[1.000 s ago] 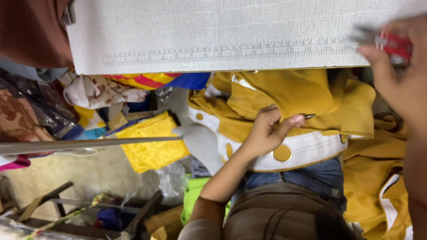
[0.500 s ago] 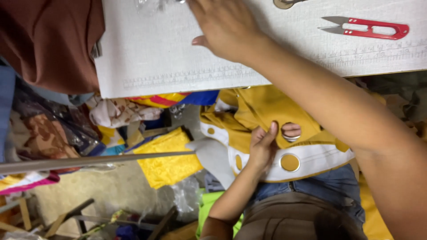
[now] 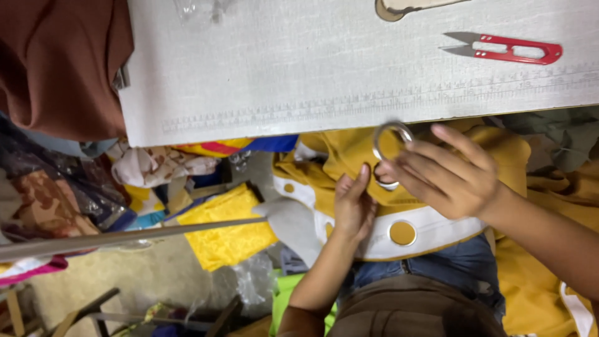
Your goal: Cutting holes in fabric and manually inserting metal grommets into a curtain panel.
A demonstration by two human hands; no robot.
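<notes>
Right hand [image 3: 452, 178] raised just below the front edge of the pale grey-white cloth-covered desk [image 3: 299, 75], thumb and forefinger pinched on a shiny silver metal ring [image 3: 391, 145], remaining fingers spread loosely. Ring held upright, its upper arc overlapping the desk's edge, its lower part down between both hands. Second pale ring-shaped piece glimpsed at the right fingertips, too blurred to tell apart clearly.

Left hand [image 3: 353, 206] laid flat and unclenched on mustard-yellow fabric with a broad white band [image 3: 349, 156], fingertips pointing up towards the ring, gripping nothing. Fabric heaped across the lap over blue jeans [image 3: 437, 271], the white band pierced by round yellow-filled holes, one large hole [image 3: 402, 233] just below the right hand, a smaller one [image 3: 289, 187] off to the left.

On the desk, well apart from both hands, red-handled thread snips [image 3: 505, 48] lying flat near the far right, blades pointing left. Tan curved piece [image 3: 405, 7] at the top edge, mostly cut off. Crumpled clear plastic [image 3: 199, 9] at the upper left of the desk.

Dark brown cloth [image 3: 59, 62] hanging beside the desk's left end. Below, on the floor, bright yellow patterned cloth [image 3: 228, 231], mixed coloured scraps, and a long grey metal rod [image 3: 125, 237] slanting across.
</notes>
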